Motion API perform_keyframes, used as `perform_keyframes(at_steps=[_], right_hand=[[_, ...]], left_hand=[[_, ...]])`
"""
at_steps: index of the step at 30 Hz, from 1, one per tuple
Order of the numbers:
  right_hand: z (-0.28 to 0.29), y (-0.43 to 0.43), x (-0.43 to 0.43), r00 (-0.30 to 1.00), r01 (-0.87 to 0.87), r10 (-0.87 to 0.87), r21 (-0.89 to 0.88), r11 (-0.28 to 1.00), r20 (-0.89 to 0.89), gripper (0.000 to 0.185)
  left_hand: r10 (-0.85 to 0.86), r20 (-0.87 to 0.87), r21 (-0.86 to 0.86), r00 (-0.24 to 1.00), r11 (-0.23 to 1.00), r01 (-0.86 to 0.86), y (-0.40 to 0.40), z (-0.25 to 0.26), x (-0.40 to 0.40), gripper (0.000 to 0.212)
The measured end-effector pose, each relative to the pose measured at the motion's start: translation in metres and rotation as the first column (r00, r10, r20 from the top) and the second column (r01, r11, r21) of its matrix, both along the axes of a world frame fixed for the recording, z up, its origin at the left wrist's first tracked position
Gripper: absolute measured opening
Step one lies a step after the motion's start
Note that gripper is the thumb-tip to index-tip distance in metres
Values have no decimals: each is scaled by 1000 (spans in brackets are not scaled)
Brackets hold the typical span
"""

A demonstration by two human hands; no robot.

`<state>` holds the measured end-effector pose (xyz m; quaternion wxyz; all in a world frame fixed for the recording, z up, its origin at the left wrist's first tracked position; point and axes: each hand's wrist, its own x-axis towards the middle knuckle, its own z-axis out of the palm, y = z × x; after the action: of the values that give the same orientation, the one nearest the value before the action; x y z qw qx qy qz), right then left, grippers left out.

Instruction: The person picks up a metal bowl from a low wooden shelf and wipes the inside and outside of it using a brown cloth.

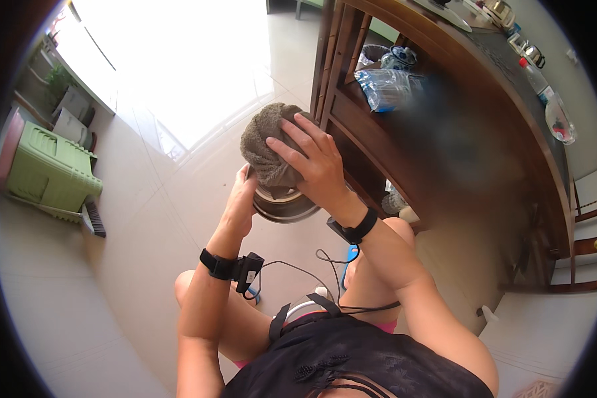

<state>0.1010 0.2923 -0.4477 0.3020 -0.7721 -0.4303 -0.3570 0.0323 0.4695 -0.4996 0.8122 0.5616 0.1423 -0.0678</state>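
Observation:
A round, shiny metal vessel (291, 211), perhaps a pot or basin, is held off the floor in front of me. My left hand (241, 199) grips its left side, with the thumb near the rim. Over the vessel's far part lies a bunched grey-brown towel (266, 144). My right hand (313, 159) rests on the towel with its fingers spread and presses it against the vessel. The towel hides most of the vessel. Each wrist bears a black strap with a small device, and a cable runs from them across my lap.
To the right stands a dark wooden cabinet (428, 199) with a plastic-wrapped pack (383, 89) on a shelf. Bottles (537, 82) stand along its top. At left are a green plastic stool (54, 164) and a brush (94, 219). Pale floor tiles lie below.

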Motion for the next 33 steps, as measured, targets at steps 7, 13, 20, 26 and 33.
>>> perform_keyframes(at_steps=[7,13,20,26,33], right_hand=[[-12,11,-7,979,-141,130,-66,988,-156,59],[-8,1,-13,887,-309,165,-289,906,-430,76],[-6,-31,32,679,156,77,246,957,-730,58],[-16,-19,17,-138,10,356,358,934,-924,55],[-47,-2,4,-348,165,497,470,867,-795,42]], left_hand=[[59,-47,-169,997,983,-66,0,6,0,47],[232,-100,-58,967,969,-239,8,-8,-1,41],[110,147,-70,983,992,-101,17,0,-3,42],[-7,406,96,914,995,-35,36,-2,-2,38],[49,278,-125,959,992,-14,47,-11,-4,36]])
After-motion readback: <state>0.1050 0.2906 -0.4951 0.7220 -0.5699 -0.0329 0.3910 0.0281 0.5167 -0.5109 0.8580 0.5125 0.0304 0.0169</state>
